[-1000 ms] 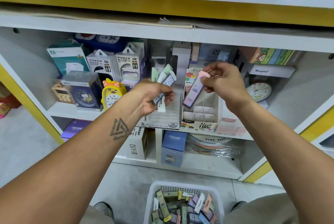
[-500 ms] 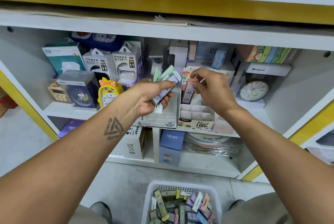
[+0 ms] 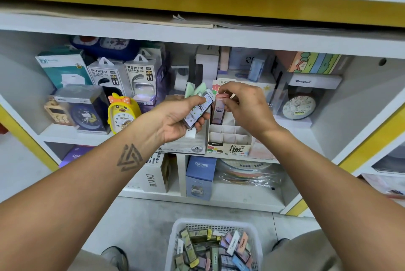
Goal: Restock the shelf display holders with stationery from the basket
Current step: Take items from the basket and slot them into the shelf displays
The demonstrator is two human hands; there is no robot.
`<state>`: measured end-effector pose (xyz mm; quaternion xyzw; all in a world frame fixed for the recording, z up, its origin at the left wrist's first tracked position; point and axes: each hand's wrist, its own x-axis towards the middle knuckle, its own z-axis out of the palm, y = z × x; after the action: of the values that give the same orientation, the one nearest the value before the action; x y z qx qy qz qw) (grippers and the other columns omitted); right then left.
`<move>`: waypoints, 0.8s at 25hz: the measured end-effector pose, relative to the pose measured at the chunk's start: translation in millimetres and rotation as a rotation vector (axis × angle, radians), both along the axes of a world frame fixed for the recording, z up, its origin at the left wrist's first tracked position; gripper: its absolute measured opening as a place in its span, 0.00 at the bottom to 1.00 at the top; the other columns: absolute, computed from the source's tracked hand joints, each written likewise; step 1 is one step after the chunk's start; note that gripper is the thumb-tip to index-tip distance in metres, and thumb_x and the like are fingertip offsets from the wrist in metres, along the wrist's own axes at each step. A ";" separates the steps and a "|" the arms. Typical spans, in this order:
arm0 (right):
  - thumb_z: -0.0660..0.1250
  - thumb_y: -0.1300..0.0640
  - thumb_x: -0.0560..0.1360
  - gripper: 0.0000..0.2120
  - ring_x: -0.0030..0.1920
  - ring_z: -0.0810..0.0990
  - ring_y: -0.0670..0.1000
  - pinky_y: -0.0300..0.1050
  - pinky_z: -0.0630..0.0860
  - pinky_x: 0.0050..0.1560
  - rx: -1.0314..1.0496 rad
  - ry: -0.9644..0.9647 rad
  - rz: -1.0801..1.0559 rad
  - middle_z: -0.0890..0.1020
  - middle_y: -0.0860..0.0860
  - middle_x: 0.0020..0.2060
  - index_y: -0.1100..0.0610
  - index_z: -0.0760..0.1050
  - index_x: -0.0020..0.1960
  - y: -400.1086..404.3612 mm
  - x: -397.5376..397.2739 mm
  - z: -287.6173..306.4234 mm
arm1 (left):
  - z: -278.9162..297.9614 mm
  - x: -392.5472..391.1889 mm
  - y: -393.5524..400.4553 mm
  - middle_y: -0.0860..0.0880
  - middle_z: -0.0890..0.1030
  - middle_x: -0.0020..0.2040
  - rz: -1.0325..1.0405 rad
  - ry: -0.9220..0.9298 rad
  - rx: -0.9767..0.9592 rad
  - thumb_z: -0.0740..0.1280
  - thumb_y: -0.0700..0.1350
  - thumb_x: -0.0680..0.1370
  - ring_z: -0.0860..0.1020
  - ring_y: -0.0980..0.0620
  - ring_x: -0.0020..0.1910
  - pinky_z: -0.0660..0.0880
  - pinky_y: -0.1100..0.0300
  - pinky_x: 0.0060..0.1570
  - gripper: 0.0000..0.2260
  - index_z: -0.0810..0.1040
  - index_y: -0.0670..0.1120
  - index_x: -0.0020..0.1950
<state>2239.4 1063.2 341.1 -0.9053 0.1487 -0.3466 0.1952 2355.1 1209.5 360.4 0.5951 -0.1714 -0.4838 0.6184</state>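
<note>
The right hand point(image 3: 245, 106) pinched the pink cap of a pencil-lead case point(image 3: 218, 113) that stood upright in a far cell of the compartmented display holder point(image 3: 229, 142) at the shelf's point(image 3: 65, 137) front edge, with open cells nearer the viewer. Just left, the left hand point(image 3: 178, 117) gripped a fan of lead cases point(image 3: 198, 107), green caps uppermost. Below, near, the white basket point(image 3: 175, 240) held more cases.
</note>
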 end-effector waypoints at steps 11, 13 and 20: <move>0.62 0.63 0.81 0.14 0.41 0.76 0.50 0.41 0.72 0.41 0.212 0.214 -0.109 0.81 0.53 0.44 0.52 0.83 0.59 3.3 5.1 -3.7 | 0.3 -0.4 3.0 0.40 0.81 0.37 -0.050 0.000 -0.042 0.67 0.44 0.80 0.75 0.49 0.30 0.71 0.63 0.25 0.14 0.78 0.36 0.60; 0.63 0.60 0.81 0.10 0.34 0.79 0.51 0.41 0.72 0.33 0.764 0.047 -0.022 0.83 0.53 0.36 0.56 0.82 0.56 8.3 4.2 7.7 | 0.1 -2.7 1.7 0.39 0.81 0.38 -0.063 -0.006 -0.044 0.67 0.45 0.80 0.75 0.49 0.30 0.71 0.63 0.25 0.15 0.78 0.36 0.60; 0.70 0.65 0.77 0.05 0.27 0.75 0.47 0.40 0.72 0.30 0.845 -0.207 -0.066 0.82 0.54 0.33 0.64 0.82 0.52 -5.6 -11.4 27.4 | -0.9 -5.2 -1.8 0.37 0.83 0.41 0.044 -0.009 -0.028 0.63 0.49 0.83 0.81 0.43 0.31 0.75 0.61 0.26 0.12 0.77 0.39 0.53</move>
<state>2228.0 1057.6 368.5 -0.7011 0.2860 -0.3502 0.5514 2349.9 1207.7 359.5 0.5920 -0.1680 -0.4650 0.6364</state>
